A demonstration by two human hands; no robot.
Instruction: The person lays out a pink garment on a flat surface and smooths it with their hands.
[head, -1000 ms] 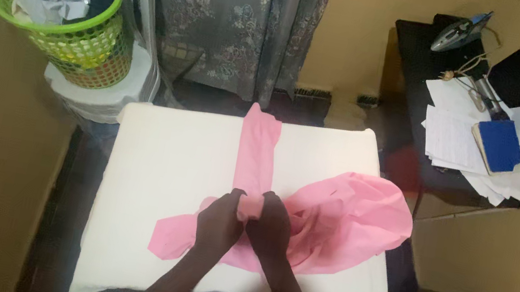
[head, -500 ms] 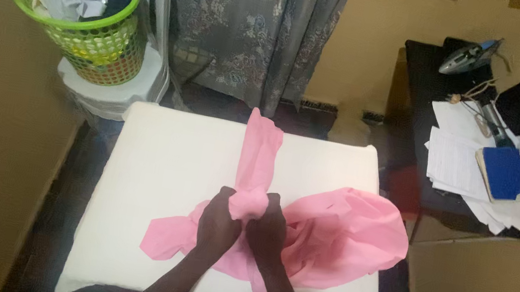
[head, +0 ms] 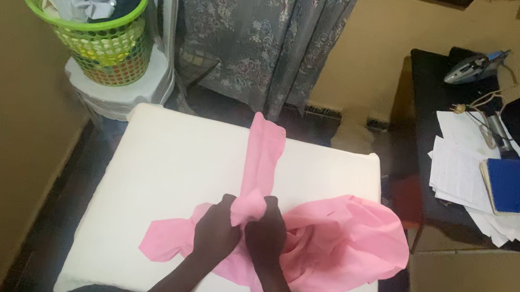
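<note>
Since a second ago, both my hands have bunched the pink cloth (head: 335,245) up higher between them, and its narrow strip now runs straighter toward the far edge. My left hand (head: 216,231) and right hand (head: 266,233) sit knuckle to knuckle, each grip closed tight on a gathered fold of that cloth near the middle of the white bench (head: 170,173). From my grip the strip lies flat and reaches away from me to the far edge, a loose mass of cloth spreads to the right up to the bench's right side, and a short tail lies to the left. Beyond the far left corner, a green basket (head: 103,47) stands on a white plastic chair (head: 144,76), heaped with grey, white and dark clothes. At right, a dark side table (head: 435,120) carries papers, a blue book (head: 506,184) and an iron (head: 477,67).
</note>
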